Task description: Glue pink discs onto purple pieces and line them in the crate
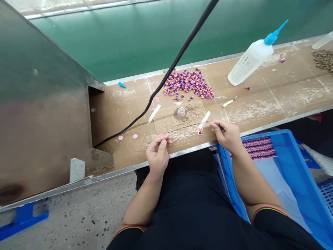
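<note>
My left hand (pixel 158 152) hovers at the front edge of the cardboard-covered bench, thumb and fingers pinched; whatever they might hold is too small to make out. My right hand (pixel 228 134) is also closed in a pinch at the edge, its fingertips beside a white tape strip (pixel 204 119). Anything between those fingertips I cannot make out. Between the hands lies a pink disc (pixel 199 133) with a small orange and purple piece on it. Farther back, a small clear cup (pixel 181 111) stands on a spotted cardboard patch (pixel 166 121). Two pink discs (pixel 135 136) lie to the left.
Behind the cup is a pile of purple, pink and orange pieces (pixel 188 83). A black cable (pixel 169 71) crosses the view. A glue bottle (pixel 247 62) and a small white-handled tool (pixel 229 103) are at right. A blue tray (pixel 296 173) holds rows of pieces beneath my right arm.
</note>
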Motion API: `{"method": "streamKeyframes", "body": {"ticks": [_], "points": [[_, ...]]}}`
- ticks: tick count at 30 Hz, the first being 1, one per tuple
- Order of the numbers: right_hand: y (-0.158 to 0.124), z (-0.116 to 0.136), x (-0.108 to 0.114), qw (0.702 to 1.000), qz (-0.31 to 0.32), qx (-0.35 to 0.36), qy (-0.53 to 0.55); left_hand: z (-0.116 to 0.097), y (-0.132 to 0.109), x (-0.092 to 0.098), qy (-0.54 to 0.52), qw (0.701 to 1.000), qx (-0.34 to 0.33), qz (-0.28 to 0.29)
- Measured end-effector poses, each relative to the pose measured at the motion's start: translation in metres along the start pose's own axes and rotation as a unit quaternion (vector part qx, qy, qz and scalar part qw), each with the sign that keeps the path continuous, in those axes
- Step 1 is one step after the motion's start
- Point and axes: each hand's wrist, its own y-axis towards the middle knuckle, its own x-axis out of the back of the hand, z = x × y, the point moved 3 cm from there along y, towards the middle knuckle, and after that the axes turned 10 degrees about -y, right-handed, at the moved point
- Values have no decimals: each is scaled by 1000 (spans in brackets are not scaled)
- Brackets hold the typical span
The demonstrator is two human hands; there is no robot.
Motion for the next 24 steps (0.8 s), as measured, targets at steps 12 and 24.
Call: {"method": "streamKeyframes", "body": {"ticks": [12, 24], "points": [[6, 12, -6, 993, 91, 41, 70, -2, 2, -1, 19, 1000, 10, -6], [12, 9, -19, 978, 165, 113, 57, 0, 2, -1, 62, 998, -5, 14]]}}
